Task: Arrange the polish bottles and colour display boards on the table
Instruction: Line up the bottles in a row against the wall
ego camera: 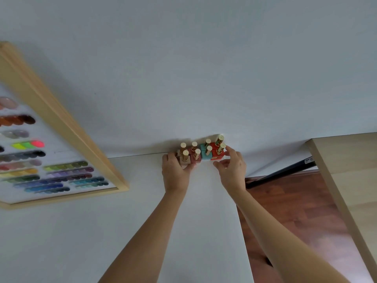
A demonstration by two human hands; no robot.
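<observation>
White tabletop (122,231) is running up to a plain white wall (183,58), and we are working at its far edge, toward 12 o'clock.

Grip first. Our left hand (175,172) is curling round the pale pink bottle (185,161) at the 9 o'clock end of the cluster, fingers wrapping its near side. Our right hand (232,166) is cupping the red bottles (217,153) at the 3 o'clock end, thumb low at the base and fingers reaching over the far side; whether it is actually pinching or only steadying, we cannot tell.

Between the hands, the polish bottles (202,152) are standing upright in two tight rows, touching one another and sitting just against the wall: pinks, then a teal pair (205,154), then reds.

Progress, as we are judging it: bottles are already gathered and squared; we are only nudging the block straight. One colour display board (51,156) is leaning at 9 o'clock, well apart from the bottles, seemingly placed. Any further boards are lying outside our view.

Materials: bottles are looking like blocky square glass with slim, shiny gold cylindrical caps. The board is showing a pale wood frame, a white backing, and rows of overlapping glossy oval swatches. At 3 o'clock a light wooden table (346,180) is standing over a reddish wood floor (295,211).
</observation>
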